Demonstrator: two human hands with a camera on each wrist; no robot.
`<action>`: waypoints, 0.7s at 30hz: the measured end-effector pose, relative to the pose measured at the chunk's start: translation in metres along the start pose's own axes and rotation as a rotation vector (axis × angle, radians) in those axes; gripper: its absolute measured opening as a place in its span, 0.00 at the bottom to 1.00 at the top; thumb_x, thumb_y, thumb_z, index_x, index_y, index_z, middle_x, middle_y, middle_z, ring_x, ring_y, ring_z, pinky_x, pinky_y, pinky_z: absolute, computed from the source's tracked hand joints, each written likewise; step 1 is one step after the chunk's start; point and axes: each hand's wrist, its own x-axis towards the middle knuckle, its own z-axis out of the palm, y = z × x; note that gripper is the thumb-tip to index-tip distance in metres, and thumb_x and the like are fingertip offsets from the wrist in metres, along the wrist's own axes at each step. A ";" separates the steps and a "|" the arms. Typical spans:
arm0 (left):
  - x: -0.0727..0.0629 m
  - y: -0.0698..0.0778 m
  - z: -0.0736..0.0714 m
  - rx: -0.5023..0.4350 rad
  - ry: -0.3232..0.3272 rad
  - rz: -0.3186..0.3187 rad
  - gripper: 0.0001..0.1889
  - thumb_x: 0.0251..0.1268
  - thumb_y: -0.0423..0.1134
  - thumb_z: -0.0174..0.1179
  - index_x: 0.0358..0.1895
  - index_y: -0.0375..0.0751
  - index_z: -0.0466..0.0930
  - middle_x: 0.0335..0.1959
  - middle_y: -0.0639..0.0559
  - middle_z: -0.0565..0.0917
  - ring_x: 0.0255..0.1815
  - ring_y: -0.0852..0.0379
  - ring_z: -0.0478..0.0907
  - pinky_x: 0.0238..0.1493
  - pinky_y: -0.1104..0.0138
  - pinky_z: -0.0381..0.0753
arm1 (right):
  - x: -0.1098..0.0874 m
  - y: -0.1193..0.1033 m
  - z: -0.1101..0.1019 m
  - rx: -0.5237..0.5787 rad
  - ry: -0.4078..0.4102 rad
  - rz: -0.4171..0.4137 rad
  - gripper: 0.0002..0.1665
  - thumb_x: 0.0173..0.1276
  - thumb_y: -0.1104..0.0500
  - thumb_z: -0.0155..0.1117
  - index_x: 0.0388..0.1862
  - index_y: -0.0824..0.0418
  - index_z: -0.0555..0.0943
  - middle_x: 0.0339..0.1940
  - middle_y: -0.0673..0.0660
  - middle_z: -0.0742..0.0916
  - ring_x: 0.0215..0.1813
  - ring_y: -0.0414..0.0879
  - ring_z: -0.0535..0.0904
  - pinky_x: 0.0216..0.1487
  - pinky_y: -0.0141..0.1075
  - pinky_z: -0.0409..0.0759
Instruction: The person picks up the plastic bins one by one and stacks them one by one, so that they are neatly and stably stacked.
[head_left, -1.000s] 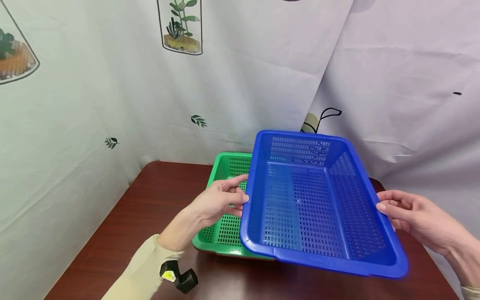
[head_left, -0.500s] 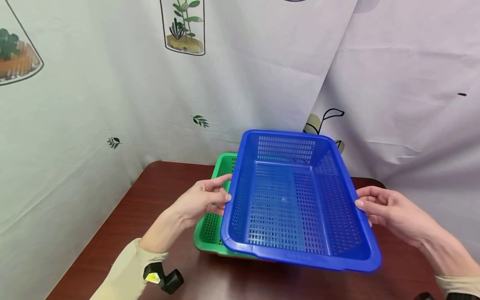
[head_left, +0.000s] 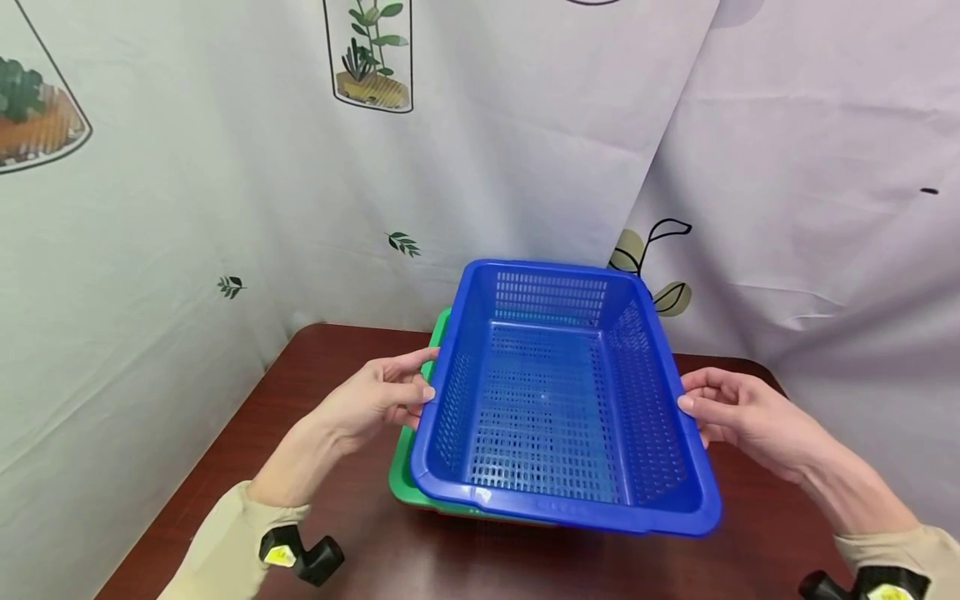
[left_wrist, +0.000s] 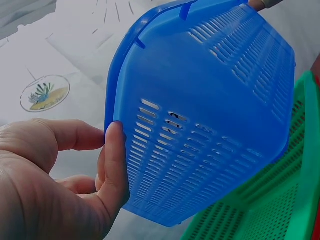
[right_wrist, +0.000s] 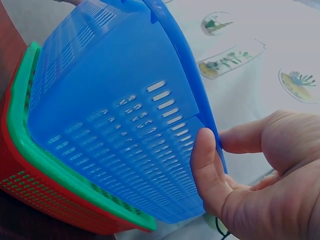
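A blue plastic basket [head_left: 543, 400] with slotted walls is held in the air, its open top facing me. My left hand [head_left: 371, 400] pinches the left rim between thumb and fingers. At the opposite rim my right hand [head_left: 750, 421] pinches in the same way. Under the blue one stands a green basket [head_left: 402, 475], mostly covered in the head view; its inner wall shows in the left wrist view. A red basket [right_wrist: 65, 205] holds the green one nested inside it, as the right wrist view shows. The blue basket's underside is apart from the green rim at the left.
The baskets stand on a dark reddish-brown table [head_left: 330, 533] whose back edge meets a white curtain [head_left: 525, 150] printed with plants and jars. Black wrist cameras [head_left: 303, 557] sit on both sleeves.
Both hands have carried the blue basket to the left, so it now covers most of the green basket. The green basket has stayed in place, and both grips are the same.
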 end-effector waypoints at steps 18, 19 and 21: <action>0.001 -0.009 -0.023 -0.012 -0.042 0.016 0.38 0.66 0.25 0.57 0.78 0.31 0.52 0.27 0.50 0.79 0.29 0.56 0.83 0.35 0.65 0.86 | 0.023 0.004 0.018 0.015 -0.039 0.002 0.12 0.76 0.69 0.55 0.51 0.78 0.69 0.38 0.63 0.84 0.35 0.50 0.85 0.35 0.40 0.86; 0.002 -0.009 -0.024 -0.014 -0.045 0.014 0.38 0.67 0.25 0.57 0.78 0.31 0.52 0.27 0.50 0.80 0.29 0.56 0.83 0.35 0.65 0.86 | 0.024 0.004 0.018 0.015 -0.038 0.000 0.12 0.76 0.69 0.55 0.51 0.78 0.69 0.38 0.63 0.84 0.35 0.50 0.85 0.35 0.40 0.86; 0.003 -0.009 -0.026 -0.013 -0.046 0.009 0.37 0.67 0.25 0.57 0.78 0.31 0.52 0.27 0.50 0.80 0.30 0.56 0.84 0.36 0.65 0.86 | 0.026 0.005 0.019 0.011 -0.037 0.002 0.13 0.76 0.69 0.55 0.51 0.79 0.69 0.38 0.63 0.84 0.35 0.50 0.85 0.35 0.41 0.86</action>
